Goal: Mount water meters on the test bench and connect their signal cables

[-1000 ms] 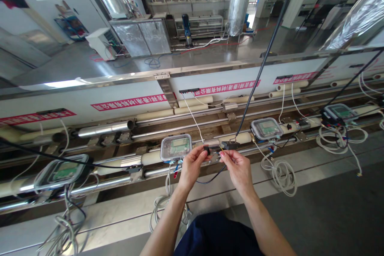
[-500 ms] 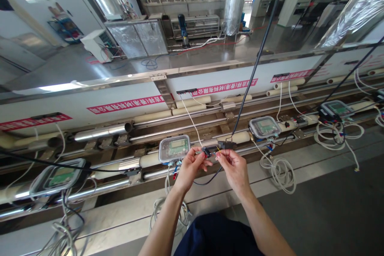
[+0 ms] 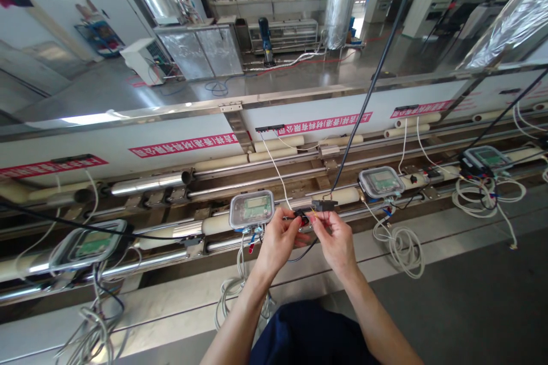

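My left hand (image 3: 278, 242) pinches a small black connector (image 3: 299, 217) on a thin black wire (image 3: 305, 253) that loops down between both hands. My right hand (image 3: 335, 240) is closed beside it, its fingertips pinching thin coloured wires at the connector. Both hands hover in front of a test bench rail, just right of a meter with a clear cover (image 3: 252, 209). A black adapter block (image 3: 324, 203) on a long dark cable (image 3: 368, 91) sits right behind my right fingertips.
More clear-covered meters (image 3: 381, 181) (image 3: 89, 244) (image 3: 488, 157) sit along the cream pipe line. Coils of white cable (image 3: 402, 248) (image 3: 237, 291) hang over the bench edge. A white panel with red labels (image 3: 184, 145) runs behind. Grey floor lies at the right.
My two hands have come closer together, and the connector now sits between both sets of fingertips. The looping black wire hangs shorter below them.
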The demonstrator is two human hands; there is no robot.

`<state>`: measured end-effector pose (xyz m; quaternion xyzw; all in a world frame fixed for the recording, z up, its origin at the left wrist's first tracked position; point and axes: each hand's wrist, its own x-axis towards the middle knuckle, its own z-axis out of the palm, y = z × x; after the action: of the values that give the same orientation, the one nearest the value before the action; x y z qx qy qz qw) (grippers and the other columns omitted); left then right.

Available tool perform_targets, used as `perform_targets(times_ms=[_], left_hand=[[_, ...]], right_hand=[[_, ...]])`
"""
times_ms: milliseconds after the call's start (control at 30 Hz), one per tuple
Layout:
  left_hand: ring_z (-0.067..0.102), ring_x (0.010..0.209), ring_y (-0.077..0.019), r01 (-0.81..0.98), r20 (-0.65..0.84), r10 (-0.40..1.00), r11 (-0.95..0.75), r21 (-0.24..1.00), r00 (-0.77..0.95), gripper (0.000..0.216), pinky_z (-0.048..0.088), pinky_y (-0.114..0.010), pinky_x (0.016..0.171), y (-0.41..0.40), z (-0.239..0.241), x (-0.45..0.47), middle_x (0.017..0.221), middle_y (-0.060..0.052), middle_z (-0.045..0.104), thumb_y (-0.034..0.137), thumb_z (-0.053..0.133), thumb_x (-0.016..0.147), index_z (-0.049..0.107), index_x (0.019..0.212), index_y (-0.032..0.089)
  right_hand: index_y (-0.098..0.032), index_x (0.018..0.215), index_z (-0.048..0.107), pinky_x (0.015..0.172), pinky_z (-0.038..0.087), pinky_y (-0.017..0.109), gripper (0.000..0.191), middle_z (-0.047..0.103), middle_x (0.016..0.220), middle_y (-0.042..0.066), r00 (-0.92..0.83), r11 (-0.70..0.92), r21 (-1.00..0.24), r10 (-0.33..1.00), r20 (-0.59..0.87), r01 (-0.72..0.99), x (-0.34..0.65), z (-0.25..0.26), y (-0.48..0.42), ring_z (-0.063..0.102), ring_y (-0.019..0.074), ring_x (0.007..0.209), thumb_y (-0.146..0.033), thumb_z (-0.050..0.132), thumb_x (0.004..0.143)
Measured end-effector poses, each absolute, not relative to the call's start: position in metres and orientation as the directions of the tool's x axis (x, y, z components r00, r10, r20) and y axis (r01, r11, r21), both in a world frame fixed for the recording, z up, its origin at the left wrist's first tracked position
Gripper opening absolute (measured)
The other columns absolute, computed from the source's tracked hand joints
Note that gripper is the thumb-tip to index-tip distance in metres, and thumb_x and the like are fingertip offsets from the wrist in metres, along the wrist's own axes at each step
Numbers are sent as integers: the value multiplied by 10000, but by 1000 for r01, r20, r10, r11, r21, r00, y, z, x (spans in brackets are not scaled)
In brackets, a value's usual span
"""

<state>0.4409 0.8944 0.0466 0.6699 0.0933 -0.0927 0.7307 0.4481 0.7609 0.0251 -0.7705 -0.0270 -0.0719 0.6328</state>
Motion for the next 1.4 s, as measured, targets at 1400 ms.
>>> perform_targets(times_ms=[1400], left_hand=[[657, 584, -199, 133, -126, 56, -139, 981, 990, 236, 541, -287, 501, 892, 44, 435, 740, -26, 668, 384, 502, 843, 378, 943, 210]], right_hand=[[-199, 861, 653, 677, 488, 278, 186, 711, 851, 48, 977, -265, -944, -33, 212, 196, 446, 27, 762, 624, 163, 705, -352, 558, 817]])
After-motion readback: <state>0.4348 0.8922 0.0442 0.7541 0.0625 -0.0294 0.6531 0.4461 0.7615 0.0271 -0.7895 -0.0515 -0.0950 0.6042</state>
